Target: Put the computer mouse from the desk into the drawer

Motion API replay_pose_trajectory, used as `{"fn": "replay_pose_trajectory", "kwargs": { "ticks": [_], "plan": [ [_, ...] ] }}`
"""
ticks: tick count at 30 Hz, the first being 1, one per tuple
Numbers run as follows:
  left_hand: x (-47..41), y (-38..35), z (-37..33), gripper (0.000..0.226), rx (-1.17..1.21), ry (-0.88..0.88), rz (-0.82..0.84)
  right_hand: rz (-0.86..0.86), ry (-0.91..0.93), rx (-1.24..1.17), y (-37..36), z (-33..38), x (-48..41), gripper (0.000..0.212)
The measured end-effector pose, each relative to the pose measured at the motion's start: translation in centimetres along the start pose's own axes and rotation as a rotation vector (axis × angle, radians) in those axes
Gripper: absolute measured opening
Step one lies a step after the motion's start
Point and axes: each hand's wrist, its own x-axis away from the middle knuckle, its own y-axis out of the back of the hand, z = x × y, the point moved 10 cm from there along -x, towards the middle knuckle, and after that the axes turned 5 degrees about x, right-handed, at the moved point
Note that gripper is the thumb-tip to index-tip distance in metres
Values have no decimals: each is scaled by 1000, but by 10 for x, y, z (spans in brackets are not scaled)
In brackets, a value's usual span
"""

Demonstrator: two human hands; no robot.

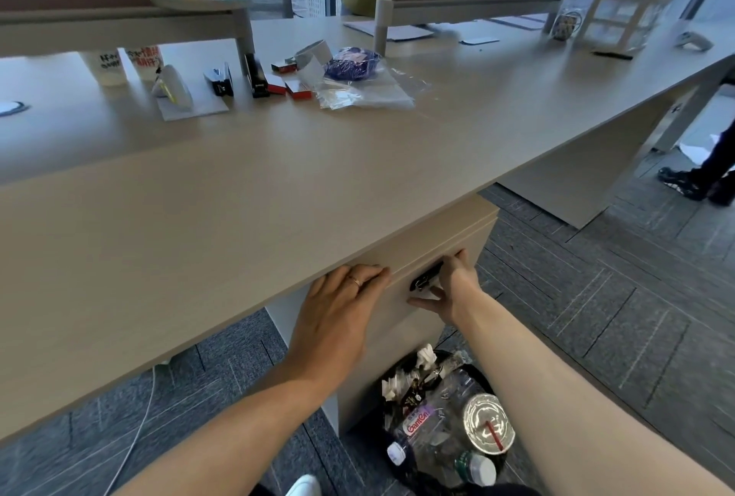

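Under the desk's front edge sits a beige drawer unit (397,312); its top drawer looks shut or barely ajar. My left hand (338,316) lies on the drawer front with its fingertips hooked at the top edge, just under the desk (238,217). My right hand (453,288) holds a glossy black object, apparently the computer mouse (425,277), against the upper right of the drawer front. Thumb is below it, fingers above. Most of the mouse is hidden by the hand.
A bin (449,428) full of plastic bottles and cups stands on the floor right below the drawer unit. Far on the desk lie staplers (256,78), red boxes, plastic bags (358,86), cups and a white object (175,88). A person's shoe (678,181) is at the right.
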Motion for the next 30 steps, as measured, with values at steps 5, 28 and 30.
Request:
{"fn": "replay_pose_trajectory", "kwargs": {
  "ticks": [5,28,30],
  "plan": [
    [0,-1,0,79,17,9,11,12,1,31,-2,0,-1,53],
    [-4,5,-6,82,-61,-51,-7,61,21,143,18,21,33,62],
    [-3,8,-6,84,-55,-33,0,-1,146,235,40,51,51,64]
  ]
}}
